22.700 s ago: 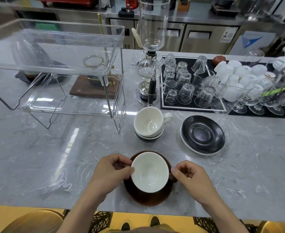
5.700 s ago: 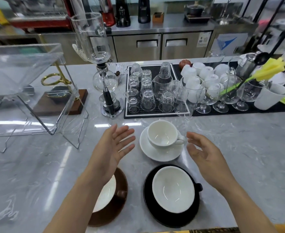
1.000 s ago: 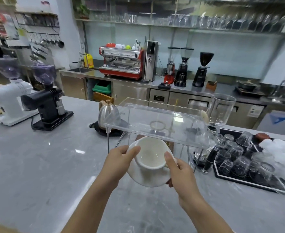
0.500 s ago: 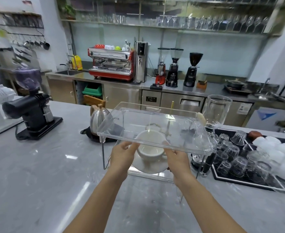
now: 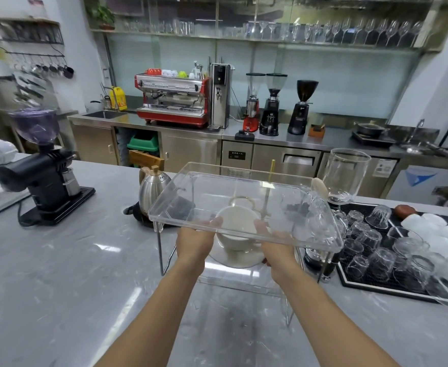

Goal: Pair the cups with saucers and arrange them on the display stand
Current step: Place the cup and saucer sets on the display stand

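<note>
A clear acrylic two-tier display stand [image 5: 318, 235] stands on the grey marble counter. Under its top tray, at the lower tier, is a white cup [image 5: 237, 223] on a white saucer [image 5: 237, 258]. My left hand [image 5: 193, 242] grips the saucer's left edge and my right hand [image 5: 278, 247] its right edge. The fingertips of both hands show through the top tray. I cannot tell whether the saucer rests on the lower shelf. The other cups and saucers are out of view.
A steel kettle [image 5: 152, 190] stands just left behind the stand, a black grinder [image 5: 45, 176] farther left. A glass siphon brewer [image 5: 345, 178] stands right of the stand, beside a black mat of upturned glasses [image 5: 376, 250] and white cups [image 5: 439, 229].
Both hands have carried the white cup and saucer forward, from in front of the stand to under its top tray. The view has tilted slightly as I lean in.
</note>
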Motion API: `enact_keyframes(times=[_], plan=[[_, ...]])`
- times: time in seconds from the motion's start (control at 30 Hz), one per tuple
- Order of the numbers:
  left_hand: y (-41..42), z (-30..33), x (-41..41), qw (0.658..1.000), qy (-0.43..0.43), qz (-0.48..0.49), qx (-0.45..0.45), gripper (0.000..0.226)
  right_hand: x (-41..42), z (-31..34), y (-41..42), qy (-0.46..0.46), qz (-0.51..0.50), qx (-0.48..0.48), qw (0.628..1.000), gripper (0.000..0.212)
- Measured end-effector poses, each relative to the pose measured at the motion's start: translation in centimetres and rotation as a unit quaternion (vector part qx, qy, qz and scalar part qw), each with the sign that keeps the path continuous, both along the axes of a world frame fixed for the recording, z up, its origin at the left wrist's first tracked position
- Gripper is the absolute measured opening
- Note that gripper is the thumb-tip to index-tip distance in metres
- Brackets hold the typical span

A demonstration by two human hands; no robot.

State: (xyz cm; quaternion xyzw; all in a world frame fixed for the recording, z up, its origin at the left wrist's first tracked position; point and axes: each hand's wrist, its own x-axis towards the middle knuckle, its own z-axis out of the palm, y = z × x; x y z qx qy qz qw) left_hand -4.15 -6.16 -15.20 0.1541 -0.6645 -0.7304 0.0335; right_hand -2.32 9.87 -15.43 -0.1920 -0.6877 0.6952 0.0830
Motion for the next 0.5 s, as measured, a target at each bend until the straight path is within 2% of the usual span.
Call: enact_keyframes(times=[0.17, 0.33, 0.5], plan=[[0.2, -0.5, -0.4, 1.000, -0.001, -0.005, -0.004, 0.020, -1.0, -1.1, 0.5, -0.024, -0.004, 0.006, 1.000, 0.036], [0.2, -1.3, -0.8, 1.000, 0.015, -0.018, -0.011, 0.010, -1.6, -2.1, 0.9, -0.037, -0.005, 0.015, 0.999, 0.055], [0.3, -1.3, -1.2, 0.999, 0.013, -0.019, -0.035, 0.006, -1.8, -2.1, 1.1, -0.045, -0.009, 0.025, 0.999, 0.054]])
